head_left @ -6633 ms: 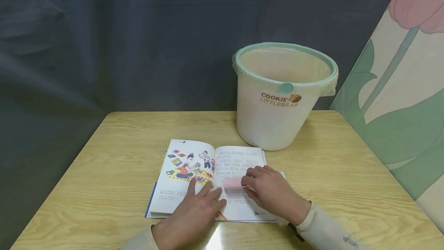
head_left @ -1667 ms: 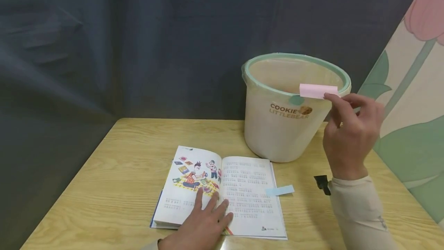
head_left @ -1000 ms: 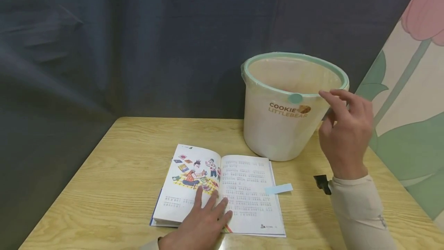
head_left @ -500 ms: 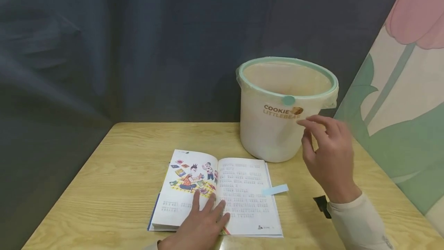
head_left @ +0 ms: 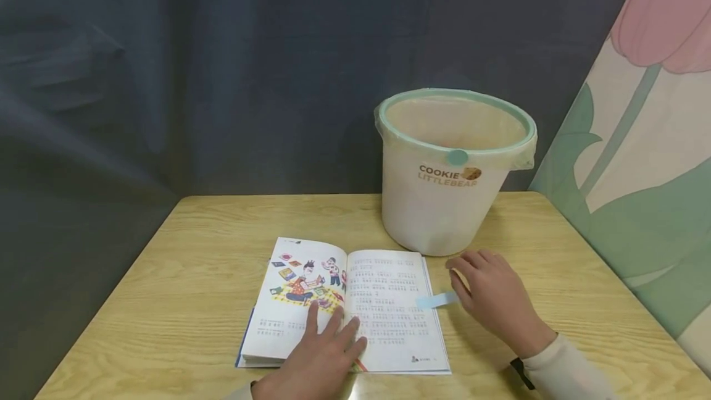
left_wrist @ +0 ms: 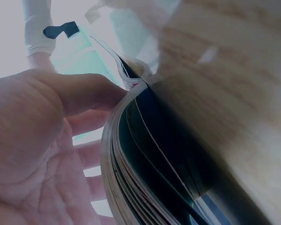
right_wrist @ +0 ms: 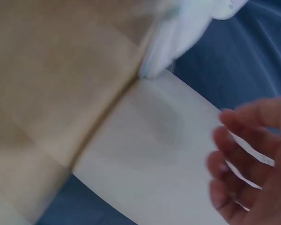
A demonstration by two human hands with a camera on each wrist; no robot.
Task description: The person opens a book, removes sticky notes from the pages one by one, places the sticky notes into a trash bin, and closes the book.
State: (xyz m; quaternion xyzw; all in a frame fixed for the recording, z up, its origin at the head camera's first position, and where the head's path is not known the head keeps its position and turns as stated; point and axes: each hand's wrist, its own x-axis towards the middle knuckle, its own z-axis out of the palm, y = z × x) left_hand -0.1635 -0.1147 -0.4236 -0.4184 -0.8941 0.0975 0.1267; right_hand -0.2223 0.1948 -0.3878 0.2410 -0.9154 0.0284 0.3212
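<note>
A book [head_left: 383, 320] lies open on the table, with a picture on its left page and lines of text on its right. My left hand [head_left: 319, 350] rests across the lower middle of both pages with fingers spread. In the left wrist view, the thumb [left_wrist: 91, 91] lies at the book's bottom edge near the spine. A pale blue paper strip [head_left: 433, 300] juts past the right page's edge. Just beside its outer end is my right hand [head_left: 494, 298], fingers loosely bent. In the right wrist view, those fingers [right_wrist: 225, 140] are blurred and hold nothing.
Behind the book stands a white bucket [head_left: 433, 208] with a green rim and a clear liner. The wooden table [head_left: 183, 252] reaches back to a dark curtain [head_left: 278, 66]. A wall with a painted tulip [head_left: 661, 17] rises at the right.
A pink paper strip went from the right page to the bucket's rim in my right hand, then out of sight. The right hand has since come down to the blue strip; the left stays.
</note>
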